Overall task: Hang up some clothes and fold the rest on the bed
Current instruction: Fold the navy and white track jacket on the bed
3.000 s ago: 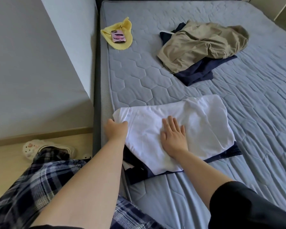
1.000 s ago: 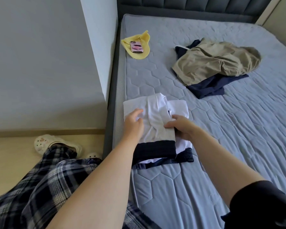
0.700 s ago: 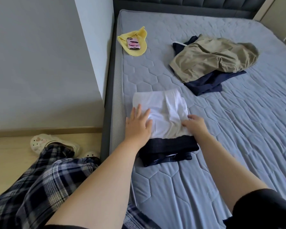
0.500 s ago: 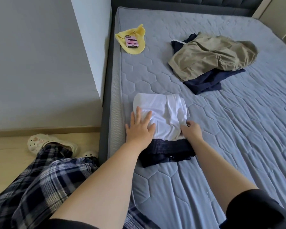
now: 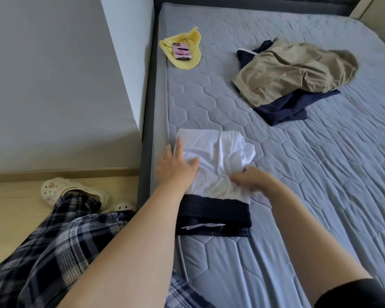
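Nothing legible anywhere: the pink phone case [image 5: 181, 54], far left on the bed, bears dark marks too blurred to read.

both hands set on the white garment [image 5: 218, 156], left flat, right curled

the left hand [image 5: 176, 168] was held palm down, its fingers [image 5: 178, 144] straight and slightly spread, pressed flat on the left side of the cloth. the bare left forearm was stretched forward from the lower middle of the view. the right hand [image 5: 252, 178] was placed knuckles up just to the right, its fingers curled and a bunch of the cloth pinched under them. the right forearm was angled in from the lower right, bare up to a black sleeve [image 5: 353, 294]. the two hands were set near each other, not touching.
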Motion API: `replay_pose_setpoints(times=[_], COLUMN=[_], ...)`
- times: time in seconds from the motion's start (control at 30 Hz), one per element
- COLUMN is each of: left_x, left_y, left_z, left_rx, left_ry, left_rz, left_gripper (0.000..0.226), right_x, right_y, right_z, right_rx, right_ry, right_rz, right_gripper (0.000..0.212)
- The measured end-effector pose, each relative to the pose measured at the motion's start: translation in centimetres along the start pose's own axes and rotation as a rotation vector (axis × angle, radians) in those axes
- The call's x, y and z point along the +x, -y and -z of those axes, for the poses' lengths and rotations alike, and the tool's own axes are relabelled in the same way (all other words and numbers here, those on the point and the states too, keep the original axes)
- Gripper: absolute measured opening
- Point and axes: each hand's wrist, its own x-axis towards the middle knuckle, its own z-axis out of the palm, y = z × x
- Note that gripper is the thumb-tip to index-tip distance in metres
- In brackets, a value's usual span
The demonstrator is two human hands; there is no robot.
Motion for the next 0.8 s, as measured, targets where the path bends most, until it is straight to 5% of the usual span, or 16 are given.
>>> replay_pose_setpoints(times=[0.17,0.3,0.47,0.67,0.8], left_x=[0.4,-0.4,-0.1,0.0,0.0], left_y=[-1.5,-0.4,0.7,1.2,1.2], left_z=[-1.7,-3.7,-4.6,-5.3,-5.2], left_rx=[0.220,0.282,0.307,0.355,0.324], left_ry=[0.029,0.106,0.117,0.125,0.124], left_rz=[-0.358,-0.416,-0.424,-0.457,-0.449], left_gripper=[0.067,0.070,0.071,0.070,0.070], right_x=[2.1,4.5,6.0,6.7,6.1], right_y=[2.4,3.9,3.1,1.0,1.5], right_z=[1.0,1.8,2.4,1.8,2.7], right_rx=[0.000,0.048,0.350,0.188,0.010], right_ry=[-0.513,-0.433,-0.537,-0.473,-0.797], right_rz=[0.225,0.160,0.095,-0.072,0.139], right_gripper=[0.042,0.039,0.037,0.022,0.024])
